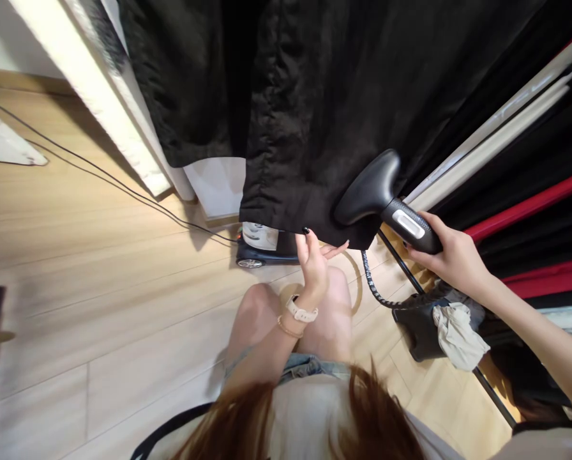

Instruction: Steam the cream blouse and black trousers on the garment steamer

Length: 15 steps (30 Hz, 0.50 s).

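Note:
A pair of black trousers point(309, 128) hangs in front of me, creased along one leg. My left hand point(315, 265) is at the hem of the right trouser leg. Its thumb and fingers close on the bottom edge, with the other fingertips showing just below the cloth. Wrapped around the grip of a black garment steamer head point(376, 191) is my right hand point(451, 255). The steamer's wide face lies against the cloth near the lower right corner of the leg. Below the hem a striped hose point(375, 287) curves down.
The steamer's dark wheeled base point(271, 255) stands on the wooden floor behind my left hand, with thin cables point(123, 188) running left. Dark and red garments point(530, 223) hang at right. A pale crumpled cloth point(458, 335) lies over a black object. A bright panel point(94, 96) rises at left.

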Tool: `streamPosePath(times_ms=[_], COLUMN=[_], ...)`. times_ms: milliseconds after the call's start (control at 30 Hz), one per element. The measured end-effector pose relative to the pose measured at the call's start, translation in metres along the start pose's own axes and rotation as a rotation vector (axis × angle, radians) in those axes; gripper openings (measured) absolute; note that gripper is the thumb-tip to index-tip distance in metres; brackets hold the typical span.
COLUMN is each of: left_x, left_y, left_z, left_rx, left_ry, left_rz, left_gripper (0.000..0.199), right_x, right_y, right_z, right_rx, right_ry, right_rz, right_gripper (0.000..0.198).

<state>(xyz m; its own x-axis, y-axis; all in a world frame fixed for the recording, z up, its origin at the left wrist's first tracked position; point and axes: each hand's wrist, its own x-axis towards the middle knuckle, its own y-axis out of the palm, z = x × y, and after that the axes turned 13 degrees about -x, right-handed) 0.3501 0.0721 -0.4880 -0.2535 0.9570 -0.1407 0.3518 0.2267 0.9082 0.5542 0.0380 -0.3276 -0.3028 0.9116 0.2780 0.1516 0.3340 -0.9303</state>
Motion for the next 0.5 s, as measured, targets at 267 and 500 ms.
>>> streamPosePath(times_ms=[267, 500], left_x=[0.002, 0.000], left_y=[-0.004, -0.009], left_z=[-0.004, -0.005], left_rx=[-0.005, 0.035], left_ry=[0.051, 0.098], left_rz=[-0.048, -0.083], left_gripper=[0.056, 0.053], right_x=[0.013, 0.014], right_y=[-0.006, -0.007], right_z=[0.000, 0.009], right_rx=[-0.054, -0.062], right_ry=[0.026, 0.019], right_rz=[-0.042, -0.027], right_gripper=[0.068, 0.064])
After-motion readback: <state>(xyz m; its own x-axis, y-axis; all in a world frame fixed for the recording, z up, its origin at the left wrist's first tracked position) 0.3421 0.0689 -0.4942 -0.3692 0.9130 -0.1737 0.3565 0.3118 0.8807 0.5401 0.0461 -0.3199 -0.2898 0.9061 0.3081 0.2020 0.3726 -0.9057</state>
